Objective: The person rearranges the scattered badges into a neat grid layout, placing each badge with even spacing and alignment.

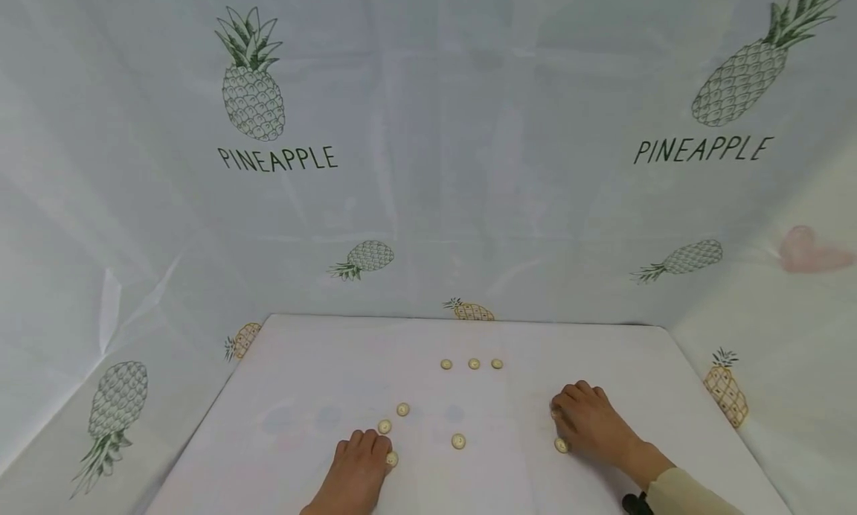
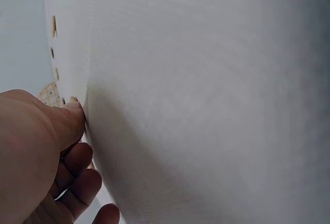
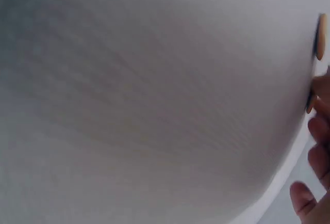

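My left hand [image 1: 358,466] is low on the white tabletop, left of centre, fingers curled, pinching a small round cream disc [image 1: 391,459]. In the left wrist view that disc's edge [image 2: 73,99] peeks past the thumb tip. Over on the right, my right hand [image 1: 596,424] pinches another disc [image 3: 311,103] between thumb and fingers, down at the table surface; the fingers mostly cover it in the head view. Below that thumb lies one more disc [image 1: 561,445], flat on the table. Each disc carries a small dark mark in its middle.
Three discs, the middle one here [image 1: 474,364], form a row toward the back of the white table [image 1: 321,351]. A single disc [image 1: 458,441] lies between the hands. Two others, an upper disc [image 1: 402,409] and a lower disc [image 1: 384,426], sit just beyond the left hand. Pineapple-print sheeting [image 1: 428,202] surrounds the table.
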`<state>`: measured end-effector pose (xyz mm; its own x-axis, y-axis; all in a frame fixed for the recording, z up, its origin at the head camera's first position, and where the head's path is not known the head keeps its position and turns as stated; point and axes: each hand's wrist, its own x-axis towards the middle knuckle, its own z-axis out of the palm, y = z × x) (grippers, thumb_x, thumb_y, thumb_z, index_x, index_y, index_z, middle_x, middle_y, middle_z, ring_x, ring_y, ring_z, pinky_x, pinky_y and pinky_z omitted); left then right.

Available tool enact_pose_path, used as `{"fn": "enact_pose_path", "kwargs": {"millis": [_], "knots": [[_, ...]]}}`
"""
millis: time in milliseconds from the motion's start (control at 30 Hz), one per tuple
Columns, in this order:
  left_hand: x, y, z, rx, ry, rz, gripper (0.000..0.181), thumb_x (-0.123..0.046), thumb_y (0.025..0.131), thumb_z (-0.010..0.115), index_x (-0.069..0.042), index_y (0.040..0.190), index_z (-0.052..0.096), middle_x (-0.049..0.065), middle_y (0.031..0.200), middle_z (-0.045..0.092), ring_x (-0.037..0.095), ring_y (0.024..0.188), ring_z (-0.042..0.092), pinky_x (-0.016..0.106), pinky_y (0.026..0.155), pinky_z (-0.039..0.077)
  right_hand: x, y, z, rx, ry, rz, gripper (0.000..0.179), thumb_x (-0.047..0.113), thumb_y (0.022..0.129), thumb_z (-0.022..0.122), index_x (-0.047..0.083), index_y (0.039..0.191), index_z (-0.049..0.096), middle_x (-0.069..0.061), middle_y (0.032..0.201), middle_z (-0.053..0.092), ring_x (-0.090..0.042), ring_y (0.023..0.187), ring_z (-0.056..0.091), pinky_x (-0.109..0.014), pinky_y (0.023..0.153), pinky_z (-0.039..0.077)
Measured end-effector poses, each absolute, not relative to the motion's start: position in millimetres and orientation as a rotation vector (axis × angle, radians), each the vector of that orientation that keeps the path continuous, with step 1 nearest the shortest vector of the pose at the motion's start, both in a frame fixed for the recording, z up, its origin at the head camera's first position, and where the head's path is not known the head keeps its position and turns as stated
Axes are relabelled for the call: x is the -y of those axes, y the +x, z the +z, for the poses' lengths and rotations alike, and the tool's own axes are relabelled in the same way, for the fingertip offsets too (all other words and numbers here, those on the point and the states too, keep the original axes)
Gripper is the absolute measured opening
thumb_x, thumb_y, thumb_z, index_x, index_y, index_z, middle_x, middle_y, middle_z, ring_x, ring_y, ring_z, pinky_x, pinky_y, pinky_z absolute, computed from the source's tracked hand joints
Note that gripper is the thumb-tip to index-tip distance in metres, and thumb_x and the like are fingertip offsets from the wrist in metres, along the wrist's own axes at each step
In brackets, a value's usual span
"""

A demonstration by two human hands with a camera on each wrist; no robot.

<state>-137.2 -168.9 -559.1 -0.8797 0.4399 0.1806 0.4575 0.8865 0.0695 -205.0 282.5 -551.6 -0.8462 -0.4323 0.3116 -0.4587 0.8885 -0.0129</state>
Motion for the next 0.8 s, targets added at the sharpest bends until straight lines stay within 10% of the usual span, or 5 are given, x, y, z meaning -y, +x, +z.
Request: {"fn": "enact_pose_path", "kwargs": {"millis": [800], "knots": [[167.1,-137.5,-559.3,2.893,-0.674,-0.157,0.028,-0.029,0.091,0.083,-0.016,0.101,0.060,-0.003,0.093,0.050,0.015,0.085,0.042,0.038,0.071,0.041,-286.7,-208.4,-554.8,2.604,0.714,0.063,0.020,0.027,0.085,0.085,0.017,0.096,0.070,0.004,0.099,0.064,-0.019,0.096,0.054,-0.041,0.079,0.044]]}}
